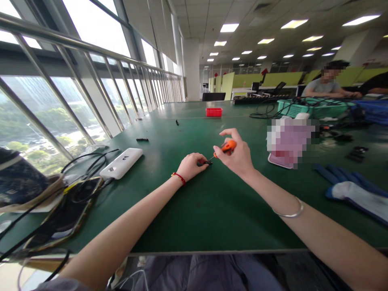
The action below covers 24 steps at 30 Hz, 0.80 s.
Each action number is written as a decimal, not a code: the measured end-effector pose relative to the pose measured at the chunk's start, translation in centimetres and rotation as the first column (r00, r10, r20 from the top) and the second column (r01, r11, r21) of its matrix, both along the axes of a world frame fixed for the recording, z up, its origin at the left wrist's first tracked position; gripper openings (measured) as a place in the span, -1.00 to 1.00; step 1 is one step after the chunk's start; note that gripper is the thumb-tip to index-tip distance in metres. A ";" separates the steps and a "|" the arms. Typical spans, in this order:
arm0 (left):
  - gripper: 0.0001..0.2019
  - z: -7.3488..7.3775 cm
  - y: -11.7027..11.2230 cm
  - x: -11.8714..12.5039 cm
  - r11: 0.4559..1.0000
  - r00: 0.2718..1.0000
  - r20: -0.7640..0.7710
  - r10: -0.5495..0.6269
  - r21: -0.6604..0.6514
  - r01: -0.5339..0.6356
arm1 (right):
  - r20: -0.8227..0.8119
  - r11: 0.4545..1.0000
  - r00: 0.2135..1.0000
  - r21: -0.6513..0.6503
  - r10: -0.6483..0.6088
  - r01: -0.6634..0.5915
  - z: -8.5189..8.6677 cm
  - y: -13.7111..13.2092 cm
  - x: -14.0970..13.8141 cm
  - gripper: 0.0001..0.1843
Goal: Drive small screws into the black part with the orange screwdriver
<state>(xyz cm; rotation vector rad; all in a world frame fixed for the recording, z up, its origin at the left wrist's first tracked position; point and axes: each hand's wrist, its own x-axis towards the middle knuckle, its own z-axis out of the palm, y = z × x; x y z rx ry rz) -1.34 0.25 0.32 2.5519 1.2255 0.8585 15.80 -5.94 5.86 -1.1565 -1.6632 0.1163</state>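
Observation:
My left hand (pixel 191 165) rests on the green table (pixel 194 210), its fingers closed round a small black part (pixel 203 163). My right hand (pixel 237 154) grips a small screwdriver with an orange handle (pixel 227 147). Its thin shaft slants down to the left and the tip meets the black part. A red cord circles my left wrist and a silver bangle sits on my right forearm.
A white power bank (pixel 121 162) with black cables lies to the left, beside a bag (pixel 21 182). Small black parts (pixel 142 140) and a red basket (pixel 214 112) lie farther out. Blue and white gloves (pixel 351 190) lie at the right. Another person sits at the far right behind a green crate (pixel 315 108).

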 end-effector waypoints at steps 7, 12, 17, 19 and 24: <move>-0.87 0.0 0.0 -0.1 1.000 1.000 -0.005 -0.009 0.019 0.009 | 0.028 0.991 0.993 0.059 0.117 -0.119 0.1 -0.1 0.0 -0.69; -0.86 0.0 0.0 -0.1 1.000 1.000 -0.004 -0.003 0.015 0.003 | 0.040 0.999 0.999 0.052 0.014 -0.016 0.0 -0.1 0.0 -0.62; -0.87 0.0 0.0 0.0 1.000 1.000 -0.010 -0.007 0.016 0.007 | 0.028 0.995 0.996 0.045 0.090 -0.091 0.0 -0.1 -0.2 -0.75; -0.87 0.0 0.0 0.0 1.000 1.000 -0.008 0.003 0.014 -0.003 | -0.011 0.993 0.996 0.074 0.090 -0.089 -0.1 0.1 -0.2 -0.62; -0.87 0.0 0.0 0.0 1.000 1.000 -0.005 0.006 0.000 -0.006 | -0.032 1.000 0.999 0.000 -0.021 0.021 -0.2 0.4 0.1 -0.64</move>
